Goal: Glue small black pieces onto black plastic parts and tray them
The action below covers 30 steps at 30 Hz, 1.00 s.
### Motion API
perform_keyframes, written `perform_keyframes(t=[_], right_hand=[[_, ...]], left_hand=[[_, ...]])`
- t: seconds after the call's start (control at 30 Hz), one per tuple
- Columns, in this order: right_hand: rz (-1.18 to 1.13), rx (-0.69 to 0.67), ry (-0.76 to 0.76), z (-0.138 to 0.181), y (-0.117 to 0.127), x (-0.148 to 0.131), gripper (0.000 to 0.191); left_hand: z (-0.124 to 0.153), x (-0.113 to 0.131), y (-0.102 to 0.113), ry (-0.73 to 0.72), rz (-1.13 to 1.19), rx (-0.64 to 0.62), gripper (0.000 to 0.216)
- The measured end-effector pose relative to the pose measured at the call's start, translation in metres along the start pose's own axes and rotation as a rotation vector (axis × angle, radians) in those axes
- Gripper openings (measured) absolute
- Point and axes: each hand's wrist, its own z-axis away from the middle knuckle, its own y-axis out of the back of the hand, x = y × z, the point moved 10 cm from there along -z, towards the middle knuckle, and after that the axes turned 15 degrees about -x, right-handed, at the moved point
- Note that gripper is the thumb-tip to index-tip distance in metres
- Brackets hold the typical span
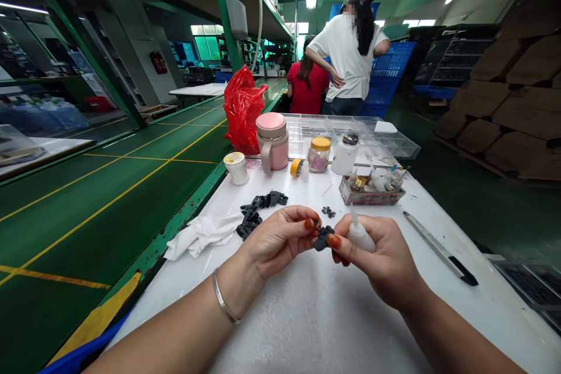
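Observation:
My left hand pinches a small black plastic part above the white table. My right hand is closed round a small white squeeze bottle with a thin nozzle, and its thumb touches the same black part. A pile of similar black parts lies just beyond my left hand, next to a crumpled white cloth. A few tiny black pieces lie past the held part.
At the table's back stand a pink mug, a white jar, yellow tape, a yellow-lidded jar, a white bottle, a small box of bits and clear trays. A knife lies right. A green conveyor runs left. Two people stand behind.

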Motion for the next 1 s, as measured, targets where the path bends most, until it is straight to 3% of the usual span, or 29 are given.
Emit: perform_keyframes(t=[0.53,0.8,1.0], right_hand=[[-0.090,0.003,-0.004,0.0009,0.0010,0.0017,0.027],[-0.092,-0.010,0.007,0.0005,-0.0007,0.0017,0.027],[-0.057,-0.010,-0.013,0.0016,-0.0003,0.0026,0.031]], left_hand=[[0.0007,0.0005,0.0028,0.021,-0.027,-0.003,0.010],[0.0022,0.0055,0.0018,-0.002,-0.001,0.035,0.019],[0.0033,0.0095,-0.0008,-0.009,-0.029,0.031,0.013]])
